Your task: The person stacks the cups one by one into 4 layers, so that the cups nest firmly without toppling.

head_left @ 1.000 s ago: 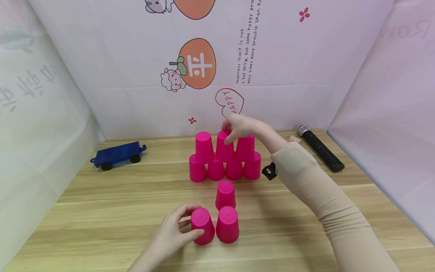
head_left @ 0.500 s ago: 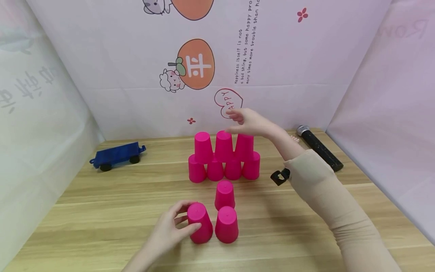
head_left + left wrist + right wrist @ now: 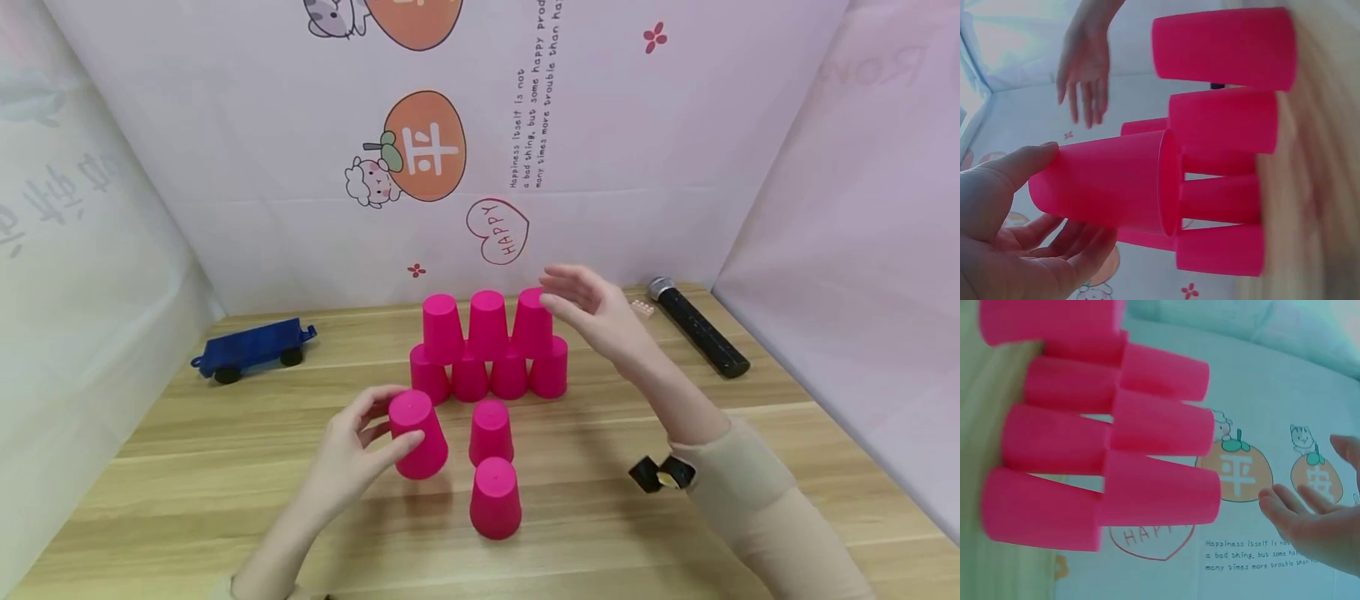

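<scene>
My left hand [image 3: 348,454] grips an upside-down pink cup [image 3: 418,437] by its sides, thumb in front and fingers behind. In the left wrist view this held cup [image 3: 1107,184] is lifted off the table, its rim facing the tabletop. My right hand [image 3: 600,317] hovers with loose fingers beside the top right cup [image 3: 533,325] of a two-level stack. It holds nothing in the right wrist view. Three upside-down cups form the upper level, resting on a lower row of several cups [image 3: 469,375]. Two single cups stand in front, the nearer cup [image 3: 496,500] and the farther cup [image 3: 491,433].
A blue toy wagon [image 3: 255,346] lies at the back left of the wooden table [image 3: 225,458]. A black microphone [image 3: 697,325] and a small pale block piece [image 3: 642,308] lie at the back right. A white printed cloth [image 3: 300,150] hangs behind.
My left hand has lifted its cup from beside the front cup and carried it forward and left. My right hand has let go of the top middle cup and moved right.
</scene>
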A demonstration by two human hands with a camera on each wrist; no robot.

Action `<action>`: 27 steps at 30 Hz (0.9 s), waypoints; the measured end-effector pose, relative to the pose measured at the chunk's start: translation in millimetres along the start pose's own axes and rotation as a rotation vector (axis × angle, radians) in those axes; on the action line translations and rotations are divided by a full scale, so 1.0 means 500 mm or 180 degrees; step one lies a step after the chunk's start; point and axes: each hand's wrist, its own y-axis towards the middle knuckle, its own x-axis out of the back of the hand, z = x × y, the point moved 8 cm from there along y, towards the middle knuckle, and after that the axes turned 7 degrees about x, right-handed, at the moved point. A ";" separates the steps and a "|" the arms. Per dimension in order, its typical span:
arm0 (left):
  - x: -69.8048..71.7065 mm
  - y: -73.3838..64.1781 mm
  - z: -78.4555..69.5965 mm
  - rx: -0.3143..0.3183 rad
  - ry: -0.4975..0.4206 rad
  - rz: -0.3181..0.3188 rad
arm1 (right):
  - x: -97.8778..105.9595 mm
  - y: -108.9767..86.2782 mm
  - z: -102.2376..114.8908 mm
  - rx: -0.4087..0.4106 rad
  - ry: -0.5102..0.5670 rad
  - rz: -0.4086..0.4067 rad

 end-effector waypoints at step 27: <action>0.044 0.166 -0.151 -0.0412 0.0146 -0.0393 | -0.165 -0.242 -0.085 -0.0001 0.0178 0.1076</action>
